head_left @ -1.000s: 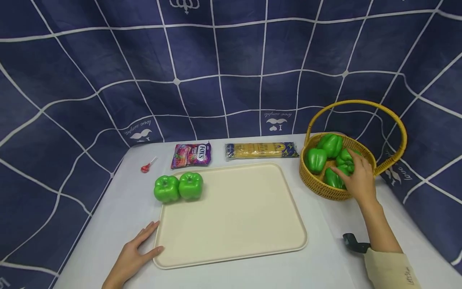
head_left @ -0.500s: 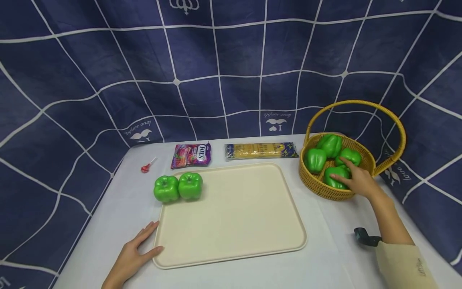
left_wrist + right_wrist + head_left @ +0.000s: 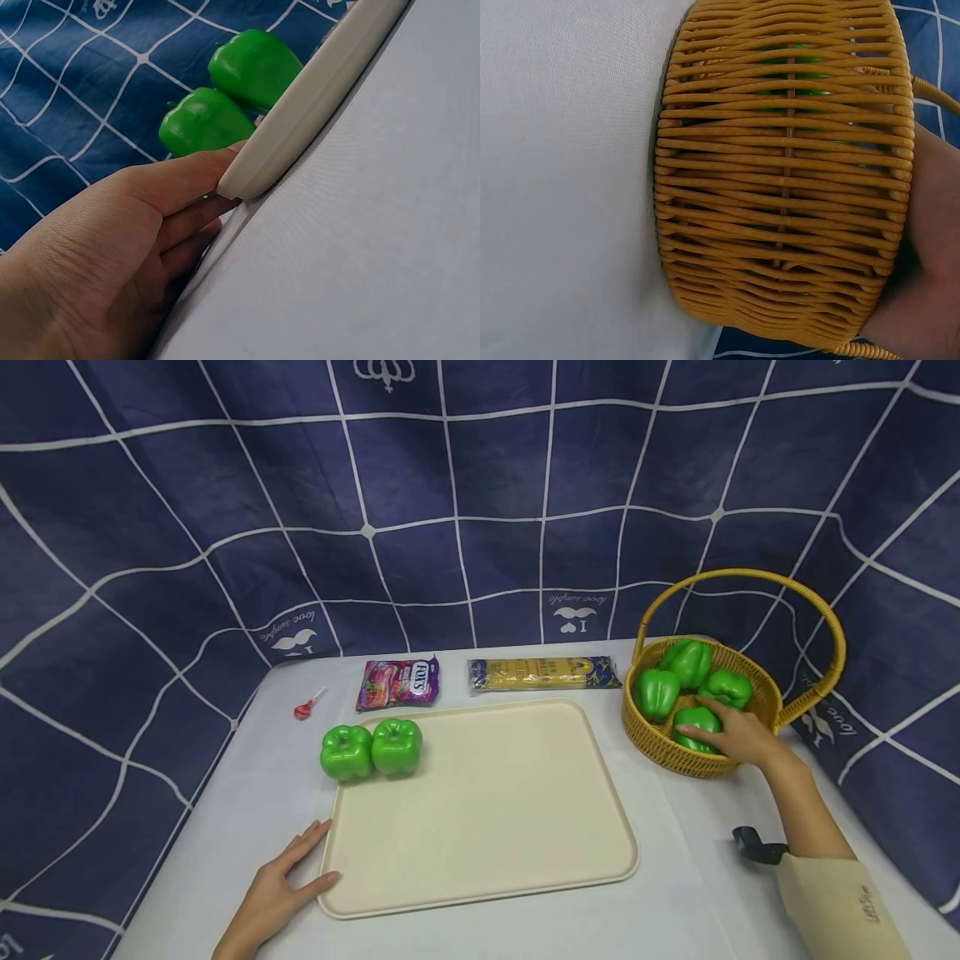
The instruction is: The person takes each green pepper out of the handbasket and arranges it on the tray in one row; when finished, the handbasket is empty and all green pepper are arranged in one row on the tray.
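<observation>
At the right, in the basket: the near pepper (image 3: 694, 717), green, lies toward the near side of the woven basket (image 3: 670, 755), low inside the wall.
Right hand: reaching in over the near right rim, the right hand (image 3: 741, 737) has its thumb on the near pepper and its fingers bent round the far side, partly hidden, gripping it.
Other basket peppers: a left pepper (image 3: 656, 695), a far pepper (image 3: 687, 662) and a right pepper (image 3: 728, 691), all green, beside the near pepper.
Tray: left of the basket, the cream tray (image 3: 487, 802) lies flat.
Left hand: the left hand (image 3: 272, 893) rests at the tray's near left edge, fingers loosely straight, thumb spread from them and touching the rim.
Far left tray corner: an outer pepper (image 3: 347, 753) and an inner pepper (image 3: 397, 746), touching.
Beyond the tray: a purple packet (image 3: 397, 683) at left, a yellow packet (image 3: 536, 673) at right.
Far left: a red lollipop (image 3: 303, 710).
Backdrop: blue cloth (image 3: 495, 468) with white grid lines.
</observation>
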A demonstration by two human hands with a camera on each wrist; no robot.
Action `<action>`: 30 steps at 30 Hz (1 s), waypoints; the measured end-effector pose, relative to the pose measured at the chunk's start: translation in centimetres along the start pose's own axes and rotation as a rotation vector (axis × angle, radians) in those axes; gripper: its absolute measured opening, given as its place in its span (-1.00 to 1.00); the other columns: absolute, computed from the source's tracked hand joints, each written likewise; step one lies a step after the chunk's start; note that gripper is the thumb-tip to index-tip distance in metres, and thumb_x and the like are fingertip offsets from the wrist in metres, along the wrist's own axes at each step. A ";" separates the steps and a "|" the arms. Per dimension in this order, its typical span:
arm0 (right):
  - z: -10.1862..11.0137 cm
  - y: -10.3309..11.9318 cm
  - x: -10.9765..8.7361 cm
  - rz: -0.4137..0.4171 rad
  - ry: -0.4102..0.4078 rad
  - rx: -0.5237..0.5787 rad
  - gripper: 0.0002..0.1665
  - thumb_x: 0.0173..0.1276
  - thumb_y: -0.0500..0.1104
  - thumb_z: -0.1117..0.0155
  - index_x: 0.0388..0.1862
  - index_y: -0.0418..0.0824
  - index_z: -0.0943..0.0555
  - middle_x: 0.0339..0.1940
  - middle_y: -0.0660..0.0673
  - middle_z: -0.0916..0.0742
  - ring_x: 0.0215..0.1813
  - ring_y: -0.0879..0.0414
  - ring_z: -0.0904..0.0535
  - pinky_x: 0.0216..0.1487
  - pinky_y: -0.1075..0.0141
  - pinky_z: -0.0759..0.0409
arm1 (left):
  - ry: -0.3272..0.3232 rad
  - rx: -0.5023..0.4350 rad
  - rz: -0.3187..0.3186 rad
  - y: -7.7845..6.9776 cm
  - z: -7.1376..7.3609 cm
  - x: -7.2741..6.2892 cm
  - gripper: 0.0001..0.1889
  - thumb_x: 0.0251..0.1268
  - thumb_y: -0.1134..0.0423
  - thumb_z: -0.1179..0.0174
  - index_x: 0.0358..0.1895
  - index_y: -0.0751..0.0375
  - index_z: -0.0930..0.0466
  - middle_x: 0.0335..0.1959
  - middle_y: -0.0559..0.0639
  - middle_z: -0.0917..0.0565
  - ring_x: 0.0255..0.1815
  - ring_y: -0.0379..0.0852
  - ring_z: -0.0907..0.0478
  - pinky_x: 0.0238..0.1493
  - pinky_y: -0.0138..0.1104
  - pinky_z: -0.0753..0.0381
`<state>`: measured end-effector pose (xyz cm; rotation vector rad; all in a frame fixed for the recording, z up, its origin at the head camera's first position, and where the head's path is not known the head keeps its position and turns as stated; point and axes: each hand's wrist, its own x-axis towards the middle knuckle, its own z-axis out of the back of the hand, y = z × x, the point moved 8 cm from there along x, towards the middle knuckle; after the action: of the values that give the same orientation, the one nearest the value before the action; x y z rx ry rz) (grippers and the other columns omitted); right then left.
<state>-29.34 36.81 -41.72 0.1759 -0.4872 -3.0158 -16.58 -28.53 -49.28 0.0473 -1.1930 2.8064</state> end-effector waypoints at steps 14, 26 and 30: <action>0.9 0.0 -1.2 -0.024 -0.124 0.060 0.06 0.17 0.32 -0.18 0.38 -0.37 -0.14 0.10 -0.68 -0.37 0.03 -0.56 -0.34 -0.10 -0.32 -0.43 | -0.017 0.014 -0.038 -0.4 0.0 0.0 -0.28 -0.03 0.03 -0.39 0.30 -0.05 -0.36 0.32 0.15 -0.32 0.30 0.40 -0.12 0.30 -0.08 -0.11; 4.3 2.8 -3.9 0.112 -0.525 0.163 0.13 -0.06 0.01 -0.50 0.42 -0.25 -0.14 0.19 -0.46 -0.27 0.03 -0.46 -0.30 -0.17 -0.38 -0.36 | -0.019 0.013 -0.028 -0.3 0.0 0.0 -0.29 -0.03 0.03 -0.39 0.29 -0.05 -0.38 0.32 0.16 -0.32 0.30 0.41 -0.11 0.22 0.09 -0.14; 5.3 5.2 -4.6 0.205 -0.622 0.223 0.15 -0.17 -0.16 -0.55 0.41 -0.25 -0.17 0.23 -0.40 -0.24 0.06 -0.43 -0.29 -0.15 -0.36 -0.39 | -0.018 0.007 -0.025 -0.1 0.0 -0.1 -0.29 -0.03 0.03 -0.39 0.29 -0.06 -0.37 0.32 0.16 -0.31 0.31 0.40 -0.11 0.21 0.11 -0.13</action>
<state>-25.15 33.94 -34.60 -0.7694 -0.8228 -2.7551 -16.49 -28.46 -49.20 0.0872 -1.1787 2.7947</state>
